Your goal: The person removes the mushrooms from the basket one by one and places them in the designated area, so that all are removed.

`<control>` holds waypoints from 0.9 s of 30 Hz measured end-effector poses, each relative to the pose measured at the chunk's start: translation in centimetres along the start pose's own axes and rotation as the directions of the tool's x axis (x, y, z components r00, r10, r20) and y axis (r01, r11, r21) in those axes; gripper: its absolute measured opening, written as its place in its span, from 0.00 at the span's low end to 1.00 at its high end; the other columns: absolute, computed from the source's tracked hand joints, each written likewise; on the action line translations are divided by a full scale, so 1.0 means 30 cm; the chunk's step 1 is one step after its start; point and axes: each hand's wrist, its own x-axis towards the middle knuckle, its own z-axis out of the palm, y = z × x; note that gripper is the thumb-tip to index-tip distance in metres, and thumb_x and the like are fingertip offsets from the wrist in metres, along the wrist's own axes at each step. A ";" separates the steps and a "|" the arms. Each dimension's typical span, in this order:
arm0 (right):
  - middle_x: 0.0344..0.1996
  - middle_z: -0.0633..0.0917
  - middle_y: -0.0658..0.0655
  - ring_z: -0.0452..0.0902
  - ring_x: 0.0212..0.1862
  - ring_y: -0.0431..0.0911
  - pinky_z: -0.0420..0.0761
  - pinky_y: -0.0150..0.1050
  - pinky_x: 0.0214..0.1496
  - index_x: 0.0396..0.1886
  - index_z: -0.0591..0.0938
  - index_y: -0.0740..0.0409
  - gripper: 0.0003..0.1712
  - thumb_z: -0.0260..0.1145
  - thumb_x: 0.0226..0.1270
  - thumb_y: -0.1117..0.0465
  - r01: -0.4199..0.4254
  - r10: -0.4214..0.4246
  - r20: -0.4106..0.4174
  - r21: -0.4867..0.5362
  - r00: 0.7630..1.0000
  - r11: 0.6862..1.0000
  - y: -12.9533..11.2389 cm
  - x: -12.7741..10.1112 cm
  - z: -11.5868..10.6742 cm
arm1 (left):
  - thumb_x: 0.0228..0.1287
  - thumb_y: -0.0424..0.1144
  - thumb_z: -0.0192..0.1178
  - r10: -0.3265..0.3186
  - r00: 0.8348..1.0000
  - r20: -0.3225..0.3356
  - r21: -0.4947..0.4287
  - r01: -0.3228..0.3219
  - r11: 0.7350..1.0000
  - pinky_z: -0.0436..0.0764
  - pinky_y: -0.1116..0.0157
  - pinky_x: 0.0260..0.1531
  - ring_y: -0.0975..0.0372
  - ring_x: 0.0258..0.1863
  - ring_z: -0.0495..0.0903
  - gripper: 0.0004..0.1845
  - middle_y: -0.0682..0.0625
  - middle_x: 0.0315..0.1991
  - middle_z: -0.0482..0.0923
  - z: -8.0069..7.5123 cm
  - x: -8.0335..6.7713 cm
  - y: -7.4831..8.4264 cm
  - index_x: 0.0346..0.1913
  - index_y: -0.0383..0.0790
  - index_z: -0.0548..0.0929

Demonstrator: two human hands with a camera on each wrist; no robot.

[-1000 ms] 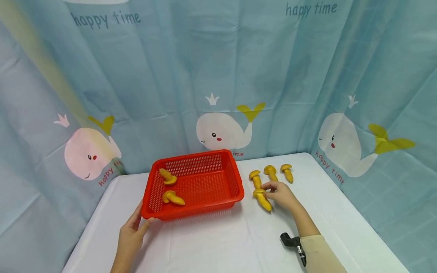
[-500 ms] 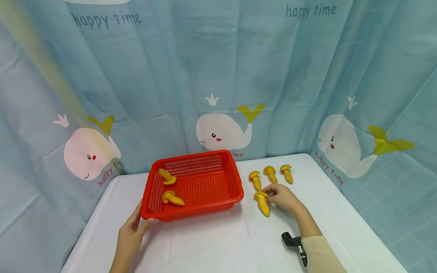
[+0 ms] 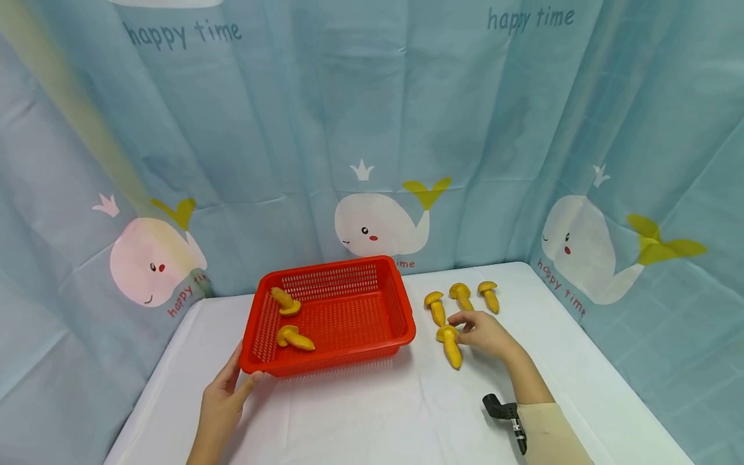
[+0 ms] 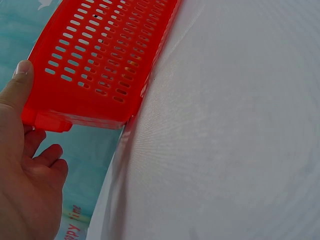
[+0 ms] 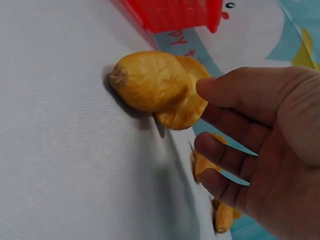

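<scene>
A red slotted basket (image 3: 401, 313) stands on the white table, with two yellow toy mushrooms (image 3: 286, 301) (image 3: 295, 338) lying in its left half. My left hand (image 3: 228, 386) grips the basket's near left corner, thumb on the rim (image 4: 17, 82) and fingers below. Right of the basket another yellow mushroom (image 3: 450, 345) lies on the table. My right hand (image 3: 469, 329) pinches its cap (image 5: 182, 107) between thumb and fingers, and the stem (image 5: 147, 80) points away from the hand.
Three more yellow mushrooms (image 3: 434, 307) (image 3: 462, 295) (image 3: 489, 294) lie in a row behind my right hand. A black camera mount (image 3: 504, 413) sits on my right wrist. Blue whale-print curtains (image 3: 372, 161) close in the table's back and sides.
The mushroom under my right hand has turned on the table, its stem swinging from lower right toward the front edge. My left hand and the basket have stayed put.
</scene>
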 end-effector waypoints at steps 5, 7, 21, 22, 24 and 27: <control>0.51 0.87 0.53 0.75 0.46 0.49 0.77 0.40 0.44 0.57 0.86 0.56 0.22 0.74 0.61 0.65 0.043 -0.043 -0.018 0.012 0.999 0.999 -0.013 -0.003 -0.020 | 0.67 0.53 0.67 0.006 1.000 0.003 -0.011 -0.006 1.000 0.68 0.70 0.65 0.61 0.79 0.58 0.42 0.59 0.79 0.60 0.002 0.002 0.008 0.80 0.65 0.59; 0.52 0.87 0.54 0.75 0.48 0.50 0.77 0.40 0.44 0.57 0.85 0.56 0.22 0.73 0.62 0.64 0.058 -0.058 -0.027 0.014 0.998 0.998 -0.022 -0.004 -0.024 | 0.66 0.52 0.68 0.005 1.000 0.007 -0.020 -0.005 1.000 0.68 0.70 0.65 0.61 0.80 0.57 0.42 0.59 0.79 0.60 0.001 0.001 0.010 0.79 0.66 0.59; 0.48 0.87 0.42 0.78 0.52 0.53 0.78 0.44 0.52 0.53 0.87 0.43 0.15 0.73 0.68 0.59 0.248 -0.248 -0.110 -0.016 0.963 0.969 -0.211 -0.029 -0.004 | 0.66 0.48 0.69 0.042 0.999 0.005 -0.059 -0.041 0.997 0.69 0.73 0.64 0.64 0.78 0.59 0.41 0.56 0.78 0.61 0.010 -0.010 0.005 0.79 0.62 0.61; 0.47 0.87 0.41 0.78 0.52 0.52 0.78 0.44 0.53 0.53 0.87 0.42 0.15 0.73 0.68 0.58 0.259 -0.260 -0.106 -0.020 0.960 0.966 -0.230 -0.026 -0.001 | 0.66 0.48 0.69 0.037 0.999 0.003 -0.053 -0.037 0.998 0.69 0.74 0.64 0.65 0.78 0.59 0.42 0.57 0.78 0.61 0.008 -0.010 0.004 0.79 0.62 0.61; 0.48 0.87 0.41 0.78 0.52 0.50 0.78 0.45 0.54 0.54 0.87 0.43 0.16 0.72 0.68 0.59 0.276 -0.277 -0.099 -0.023 0.956 0.961 -0.271 -0.019 0.003 | 0.67 0.49 0.68 0.041 0.999 0.000 -0.044 -0.041 0.998 0.69 0.74 0.64 0.65 0.78 0.59 0.42 0.57 0.78 0.61 0.005 -0.008 0.003 0.80 0.61 0.61; 0.48 0.86 0.43 0.77 0.50 0.46 0.80 0.45 0.53 0.54 0.87 0.45 0.16 0.72 0.68 0.59 0.289 -0.291 -0.091 -0.034 0.952 0.957 -0.336 -0.004 0.010 | 0.67 0.50 0.67 0.048 0.999 -0.002 -0.034 -0.048 0.998 0.68 0.72 0.65 0.66 0.78 0.59 0.41 0.58 0.78 0.61 0.001 -0.005 0.007 0.80 0.61 0.60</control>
